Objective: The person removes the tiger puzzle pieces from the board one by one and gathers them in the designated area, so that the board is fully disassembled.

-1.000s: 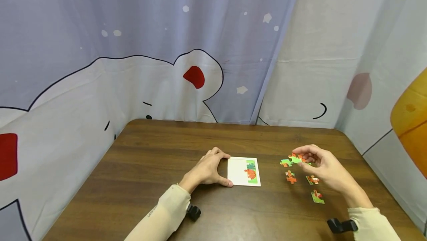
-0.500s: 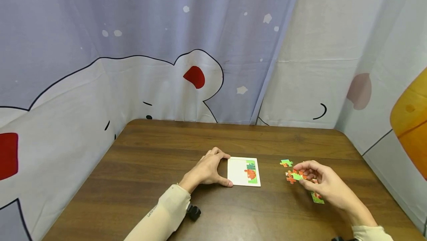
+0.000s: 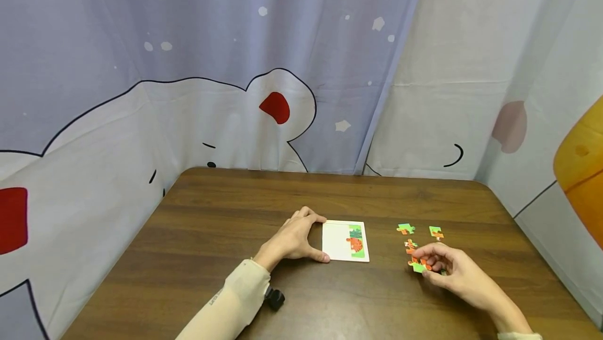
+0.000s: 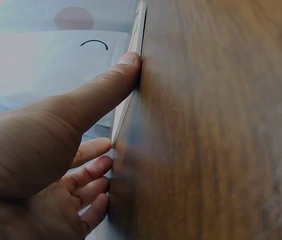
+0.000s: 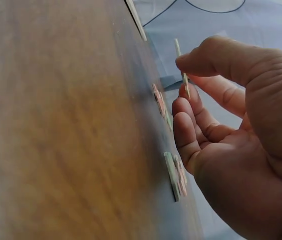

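My left hand (image 3: 293, 240) grips the left side of a white square puzzle board (image 3: 334, 239), thumb at the near corner and index finger at the far one. Joined green and orange pieces (image 3: 356, 245) fill the board's right side. Over the loose pieces, my right hand (image 3: 464, 277) pinches a green and orange jigsaw piece (image 3: 417, 267) between thumb and fingers. From the right wrist view, this piece (image 5: 186, 82) is seen edge-on, raised off the table. Pieces on the table under the right hand are mostly hidden in the head view.
Loose jigsaw pieces lie right of the board: a green and orange one (image 3: 405, 228), another (image 3: 436, 232) farther right and an orange one (image 3: 410, 244) just beyond the held piece. The brown wooden table (image 3: 235, 199) ends at a printed curtain (image 3: 330, 68).
My right hand has moved toward the table's near side with the pinched piece, baring a far piece and covering nearer ones. The left hand stays on the board.
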Motion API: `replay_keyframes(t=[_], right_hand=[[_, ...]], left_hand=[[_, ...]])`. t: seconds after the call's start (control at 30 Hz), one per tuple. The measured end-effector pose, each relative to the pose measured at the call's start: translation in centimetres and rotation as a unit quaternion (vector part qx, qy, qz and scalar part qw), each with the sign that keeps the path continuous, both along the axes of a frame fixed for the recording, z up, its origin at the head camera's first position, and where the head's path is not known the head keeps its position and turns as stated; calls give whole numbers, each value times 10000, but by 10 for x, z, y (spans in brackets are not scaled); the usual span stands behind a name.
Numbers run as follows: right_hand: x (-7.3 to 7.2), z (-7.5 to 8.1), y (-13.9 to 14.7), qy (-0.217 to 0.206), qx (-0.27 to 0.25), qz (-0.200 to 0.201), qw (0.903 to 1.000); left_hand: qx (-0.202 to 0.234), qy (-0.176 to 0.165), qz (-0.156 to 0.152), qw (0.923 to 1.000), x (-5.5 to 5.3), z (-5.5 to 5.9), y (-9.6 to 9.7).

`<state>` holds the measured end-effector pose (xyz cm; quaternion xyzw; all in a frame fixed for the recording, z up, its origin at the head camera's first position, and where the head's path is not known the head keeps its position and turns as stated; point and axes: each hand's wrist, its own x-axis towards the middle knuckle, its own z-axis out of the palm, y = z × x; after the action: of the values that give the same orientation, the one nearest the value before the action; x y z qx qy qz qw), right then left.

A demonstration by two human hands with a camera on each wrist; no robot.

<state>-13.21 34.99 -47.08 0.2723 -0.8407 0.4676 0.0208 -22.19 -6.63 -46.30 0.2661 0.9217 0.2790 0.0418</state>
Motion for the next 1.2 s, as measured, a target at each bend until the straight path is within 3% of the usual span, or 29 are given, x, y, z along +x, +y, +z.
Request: replay_keyframes(t=[0.47, 1.2], right_hand=[[2, -9, -1, 266, 249, -61, 9993], [4, -9, -2, 471, 715, -219, 9961]], left_hand=[[-49, -9, 22, 10000, 0, -1, 0], [-38, 8, 33, 10000, 1, 0, 1]])
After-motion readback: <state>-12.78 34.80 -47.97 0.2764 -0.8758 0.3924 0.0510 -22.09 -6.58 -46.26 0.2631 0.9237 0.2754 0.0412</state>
